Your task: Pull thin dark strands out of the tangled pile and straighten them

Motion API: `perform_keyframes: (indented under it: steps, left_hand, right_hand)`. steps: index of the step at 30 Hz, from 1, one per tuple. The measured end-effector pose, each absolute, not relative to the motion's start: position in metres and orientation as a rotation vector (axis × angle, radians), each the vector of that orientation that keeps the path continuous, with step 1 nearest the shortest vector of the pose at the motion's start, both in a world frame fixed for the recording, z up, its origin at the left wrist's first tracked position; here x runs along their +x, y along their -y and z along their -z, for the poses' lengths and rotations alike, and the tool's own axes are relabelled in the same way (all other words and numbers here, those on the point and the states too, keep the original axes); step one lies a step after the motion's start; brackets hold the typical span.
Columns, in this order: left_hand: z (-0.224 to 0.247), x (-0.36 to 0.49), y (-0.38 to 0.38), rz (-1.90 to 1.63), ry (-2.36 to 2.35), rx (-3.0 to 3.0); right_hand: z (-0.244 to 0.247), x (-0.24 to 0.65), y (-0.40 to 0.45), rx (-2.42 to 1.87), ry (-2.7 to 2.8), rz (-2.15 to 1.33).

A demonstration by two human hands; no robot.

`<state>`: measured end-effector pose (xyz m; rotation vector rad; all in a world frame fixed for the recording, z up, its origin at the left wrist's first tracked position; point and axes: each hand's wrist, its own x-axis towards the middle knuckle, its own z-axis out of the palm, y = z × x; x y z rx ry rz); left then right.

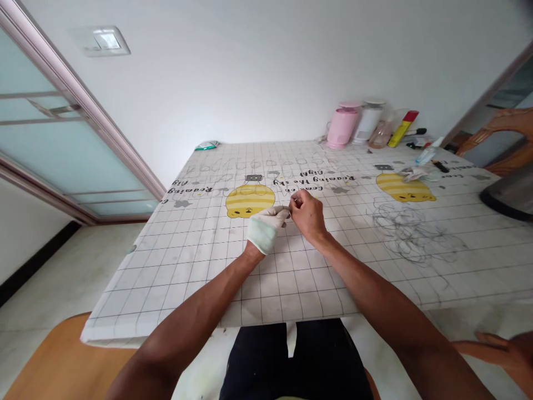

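Note:
My left hand (268, 225) wears a pale glove with a light green cuff. Its fingers are pinched together over the middle of the table, fingertips meeting those of my right hand. My bare right hand (307, 215) is curled, thumb and forefinger pinched. Whatever lies between the fingertips is too small to make out. To the right of my hands spreads a loose tangle of thin, dark wire-like strands (410, 236). Faint thin loops (254, 165) lie in rows beyond my hands on the tablecloth (200, 250), which has a grid and yellow cartoon prints.
At the back right stand a pink cylinder (343, 126), a white cylinder (368, 122), and a yellow container with a red cap (403, 129). A clear small bottle (428, 151) sits nearer. A green-edged packet (206, 145) lies at the back left corner. A dark-based container (512, 189) stands right.

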<state>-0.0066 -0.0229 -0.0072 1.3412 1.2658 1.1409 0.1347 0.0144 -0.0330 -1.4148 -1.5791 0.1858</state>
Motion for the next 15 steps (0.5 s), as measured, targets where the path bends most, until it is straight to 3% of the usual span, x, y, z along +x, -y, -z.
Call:
perform_keyframes:
  steps: [15]
  left_hand:
    - [0.031,-0.027,-0.005,-1.251,-1.068,1.060]
  right_hand:
    - [0.038,0.122,0.005,-1.197,1.527,-0.242]
